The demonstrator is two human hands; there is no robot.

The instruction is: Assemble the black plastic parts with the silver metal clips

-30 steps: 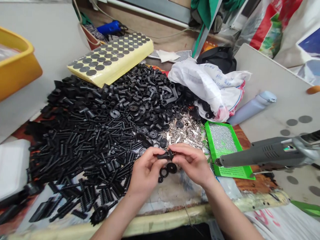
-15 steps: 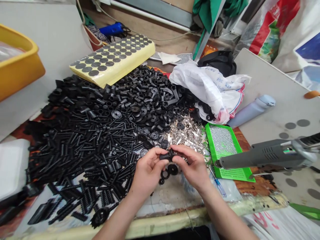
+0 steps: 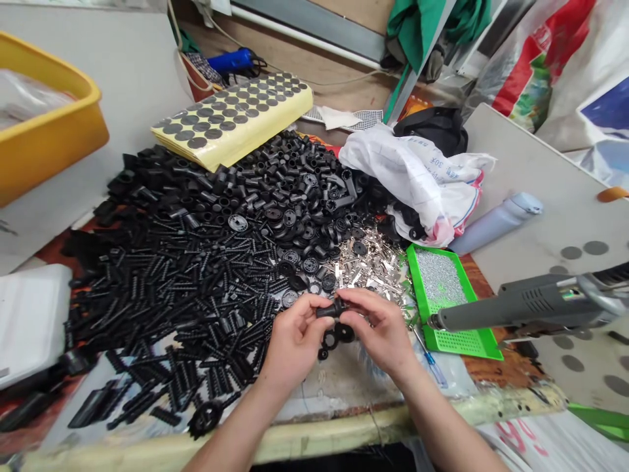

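Between my two hands is a small black cylindrical plastic part (image 3: pixel 328 311) with a wider collar. My left hand (image 3: pixel 295 334) pinches its narrow end between thumb and fingers. The collar end is in the grip of my right hand (image 3: pixel 378 326), whose fingertips partly cover it. Just below lie a few round black parts (image 3: pixel 344 332) on the table. Beyond my fingers spread small shiny metal pieces (image 3: pixel 376 262), beside a large heap of black plastic parts (image 3: pixel 196 262).
A green tray (image 3: pixel 484 341) of small silvery pieces stands right, with a grey power screwdriver (image 3: pixel 511 308) reaching over it. Near it lies a blue-handled screwdriver (image 3: pixel 433 367). Yellow sticker sheets (image 3: pixel 230 121), a white bag (image 3: pixel 403 170) and a yellow bin (image 3: pixel 73 141) surround the heap.
The whole view has shifted slightly, so the table things sit a little further right. Both hands still hold the black part, which has turned only slightly, if at all.
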